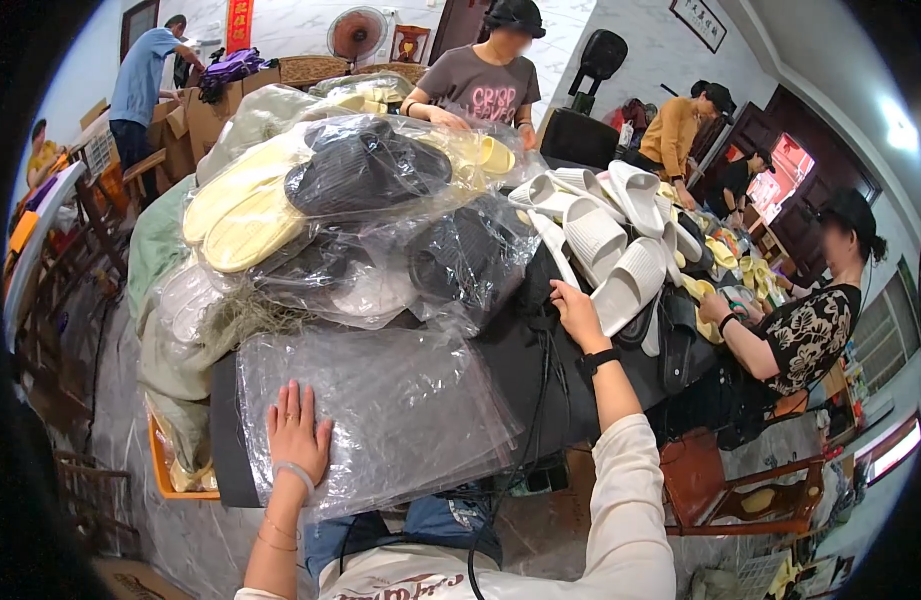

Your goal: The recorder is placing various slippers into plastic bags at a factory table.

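Left hand (pixel 298 440) laid flat, fingers extended and slightly apart, on a stack of clear plastic bags (pixel 400 400); the top ones look flat and unfilled. Right hand (pixel 580 320) out ahead, fingers part-curled with the index finger reaching forward, just beside pale slippers (pixel 630 285); cannot tell whether it touches or pinches one. Beyond the left hand, a heap already in clear plastic: cream slippers (pixel 245 220), dark slippers (pixel 365 170), more below, partly hidden by glare. Judged from this, a good share is bagged. Left to do, it seems: the loose pale ones past the right hand, plus loose yellow slippers (pixel 725 252) farther off to its right, near a co-worker (pixel 810 335). No slipper shows on the stack by the left hand, so the next bagging looks unstarted.
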The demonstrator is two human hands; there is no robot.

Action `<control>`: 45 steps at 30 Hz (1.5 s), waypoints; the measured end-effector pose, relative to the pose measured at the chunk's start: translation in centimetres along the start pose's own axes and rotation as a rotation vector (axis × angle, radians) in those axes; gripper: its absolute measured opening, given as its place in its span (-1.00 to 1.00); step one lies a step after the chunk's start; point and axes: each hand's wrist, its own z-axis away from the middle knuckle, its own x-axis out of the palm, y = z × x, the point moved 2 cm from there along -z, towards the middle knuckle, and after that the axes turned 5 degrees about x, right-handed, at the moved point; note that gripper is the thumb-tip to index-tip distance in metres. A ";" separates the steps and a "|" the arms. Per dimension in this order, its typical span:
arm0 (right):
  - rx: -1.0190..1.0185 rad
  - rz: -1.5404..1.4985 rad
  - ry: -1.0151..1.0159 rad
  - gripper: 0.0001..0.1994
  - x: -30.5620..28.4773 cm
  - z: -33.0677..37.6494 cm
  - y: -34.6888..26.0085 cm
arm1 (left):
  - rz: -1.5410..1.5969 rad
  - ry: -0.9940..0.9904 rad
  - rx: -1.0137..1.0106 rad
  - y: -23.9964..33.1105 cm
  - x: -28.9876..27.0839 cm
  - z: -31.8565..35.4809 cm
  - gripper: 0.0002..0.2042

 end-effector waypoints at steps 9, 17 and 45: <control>-0.067 0.146 -0.045 -0.86 -0.4 0.5 -1.0 | -0.027 0.016 0.019 0.1 0.3 -0.1 -0.43; -0.190 0.102 0.215 -0.64 2.9 3.9 -17.3 | -0.028 -0.013 -0.015 -0.2 0.3 0.2 -0.43; -0.509 -0.449 -0.460 -0.66 4.1 13.9 -30.9 | -0.227 -0.234 0.071 0.3 -0.2 0.1 -0.14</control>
